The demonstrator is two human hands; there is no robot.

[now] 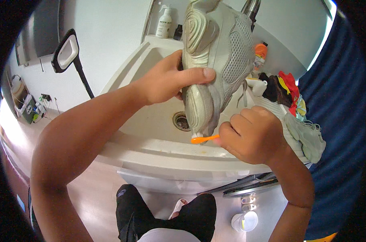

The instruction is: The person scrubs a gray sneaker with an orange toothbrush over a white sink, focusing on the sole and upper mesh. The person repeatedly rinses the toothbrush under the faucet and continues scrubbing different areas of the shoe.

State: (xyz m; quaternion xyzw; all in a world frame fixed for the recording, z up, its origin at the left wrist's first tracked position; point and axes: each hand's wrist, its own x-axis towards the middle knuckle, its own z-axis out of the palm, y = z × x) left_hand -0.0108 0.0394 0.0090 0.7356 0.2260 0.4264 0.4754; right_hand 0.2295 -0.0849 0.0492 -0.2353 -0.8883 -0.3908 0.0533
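Observation:
My left hand (pixel 170 78) grips a pale grey sneaker (pixel 222 54) around its middle, with the thumb lying across the side of the midsole. The shoe is held up on end over a white sink (pixel 149 118), and mesh panels show on its upper. In my right hand (pixel 252 136) is an orange toothbrush (pixel 203 139), held by its handle inside a closed fist. Its white bristles touch the lower end of the sneaker. Below the shoe, the metal drain (pixel 181 121) is partly covered by the sole.
A second sneaker (pixel 306 139) lies on the sink's right ledge, near a heap of coloured cloths (pixel 282 89). Behind stand a white spray bottle (pixel 164 24), an orange-capped bottle (pixel 260 53) and a metal faucet (pixel 251 9). A dark blue curtain (pixel 337 121) hangs at right.

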